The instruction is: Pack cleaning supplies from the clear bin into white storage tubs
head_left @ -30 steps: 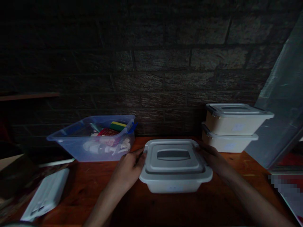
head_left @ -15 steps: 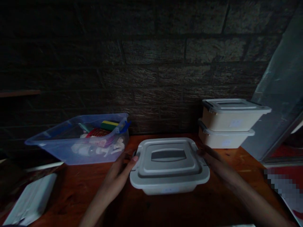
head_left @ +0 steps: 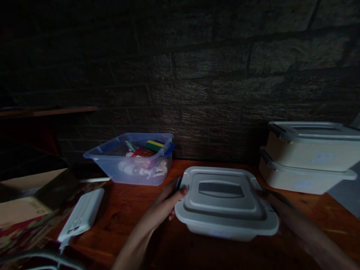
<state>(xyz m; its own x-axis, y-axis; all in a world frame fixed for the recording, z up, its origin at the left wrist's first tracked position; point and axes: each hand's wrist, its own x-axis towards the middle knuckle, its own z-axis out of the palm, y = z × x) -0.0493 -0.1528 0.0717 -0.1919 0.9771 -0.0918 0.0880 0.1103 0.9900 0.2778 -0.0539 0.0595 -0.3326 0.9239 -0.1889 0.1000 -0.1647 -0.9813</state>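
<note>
A grey lidded plastic box (head_left: 225, 204) with a recessed handle in its lid sits on the reddish wooden table (head_left: 126, 213). My left hand (head_left: 168, 204) presses against the box's left end, with the thumb at the side clip. My right hand (head_left: 274, 202) is against the box's right end; it is dark and smeared, and its fingers are largely hidden behind the box rim. The lid lies shut on the box.
Two cream lidded boxes (head_left: 309, 155) are stacked at the back right. A clear blue tub (head_left: 132, 159) with small items stands back left against the dark brick wall. A white flat object (head_left: 83, 215) and a cardboard box (head_left: 30, 197) lie at the left.
The view has swung left, so everything sits further right in the picture. Both hands stay at the ends of the grey box, which now looks slightly turned.
</note>
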